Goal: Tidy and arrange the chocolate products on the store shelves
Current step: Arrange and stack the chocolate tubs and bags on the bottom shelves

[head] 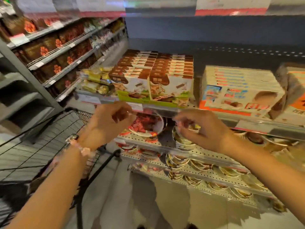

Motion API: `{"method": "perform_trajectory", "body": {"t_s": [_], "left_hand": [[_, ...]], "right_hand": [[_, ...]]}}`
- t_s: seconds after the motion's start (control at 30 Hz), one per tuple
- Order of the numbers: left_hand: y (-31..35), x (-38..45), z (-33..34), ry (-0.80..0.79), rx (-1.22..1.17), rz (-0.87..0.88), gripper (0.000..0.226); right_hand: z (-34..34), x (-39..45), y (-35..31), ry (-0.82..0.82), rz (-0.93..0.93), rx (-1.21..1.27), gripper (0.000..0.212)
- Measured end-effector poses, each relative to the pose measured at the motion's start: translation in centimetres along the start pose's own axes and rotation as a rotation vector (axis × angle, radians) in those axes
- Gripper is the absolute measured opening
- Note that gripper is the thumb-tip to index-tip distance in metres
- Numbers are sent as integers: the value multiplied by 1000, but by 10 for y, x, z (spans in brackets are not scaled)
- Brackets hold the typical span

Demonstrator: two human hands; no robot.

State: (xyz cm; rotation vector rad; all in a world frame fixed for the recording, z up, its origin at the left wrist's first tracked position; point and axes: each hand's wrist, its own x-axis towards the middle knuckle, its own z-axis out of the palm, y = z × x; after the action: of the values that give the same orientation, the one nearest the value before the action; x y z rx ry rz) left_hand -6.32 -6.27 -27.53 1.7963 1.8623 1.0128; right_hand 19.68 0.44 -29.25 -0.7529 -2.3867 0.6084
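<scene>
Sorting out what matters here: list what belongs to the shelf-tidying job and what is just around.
Job: brown-and-white chocolate boxes; white-and-orange boxes; gold-wrapped packs; left hand; right hand.

Just around: wire shopping cart; round tubs on lower shelves.

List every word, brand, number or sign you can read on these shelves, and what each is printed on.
None can be quoted; the picture is smeared by motion.
Brown-and-white chocolate boxes: large characters on the brown front patch, too blurred to read.
White-and-orange boxes: blue and red lettering, unreadable.
Orange box at the far right: dark characters, cut off and blurred.
Shelf-edge price tags: print too small.
Brown packs on the left shelves: no legible text.
</scene>
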Motion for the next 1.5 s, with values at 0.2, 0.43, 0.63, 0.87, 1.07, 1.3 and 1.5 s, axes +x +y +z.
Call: {"method": "perform_trajectory", "body": {"t_s": [0.2, 0.43, 0.63, 0.87, 1.07, 1.3, 1.5], "left_hand": [[-102, -4, 5, -10, -95, -121, 18], [-207, 23, 30, 102, -155, -332, 51], [-254, 48, 50, 189, -257, -603, 96], [-283, 61, 48, 105, -421, -497, 44], [-277, 64, 49, 257, -527, -438, 30], [-274, 47, 35, 327, -525, -375, 25], [-246, 42, 22, 347, -432, -299, 23]], "right_hand": [[97, 4, 6, 6, 242, 17, 23], [172, 11, 57, 248, 691, 101, 39], [196, 30, 78, 325, 790, 212, 36], [215, 35, 83, 366, 776, 315, 39], [217, 37, 70, 491, 756, 382, 25], [211, 28, 65, 484, 581, 317, 18], [203, 37, 51, 600, 581, 601, 28]]}}
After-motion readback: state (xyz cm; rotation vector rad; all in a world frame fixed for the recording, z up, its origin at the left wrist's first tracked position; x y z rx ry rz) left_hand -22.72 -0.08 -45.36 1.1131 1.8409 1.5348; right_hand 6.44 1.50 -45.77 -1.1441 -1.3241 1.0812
